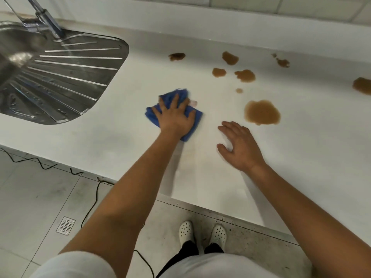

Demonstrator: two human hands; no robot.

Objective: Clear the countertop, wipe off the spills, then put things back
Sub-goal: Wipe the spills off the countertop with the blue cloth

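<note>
My left hand [175,117] presses flat on a crumpled blue cloth [154,115] in the middle of the white countertop [120,109]. My right hand [240,146] rests palm down on the counter beside it, fingers spread, holding nothing. Just beyond my right hand lies a large brown spill [262,112]. Several smaller brown spills [245,75] dot the counter farther back and to the right, one at the right frame edge [362,85]. A faint wet streak runs from the cloth toward the counter's front edge.
A steel sink with a ribbed drainboard [66,77] and a tap [48,19] sits at the left. A white tiled wall backs the counter. Below the front edge are a tiled floor, a black cable [94,197], a floor drain [65,225] and my white shoes.
</note>
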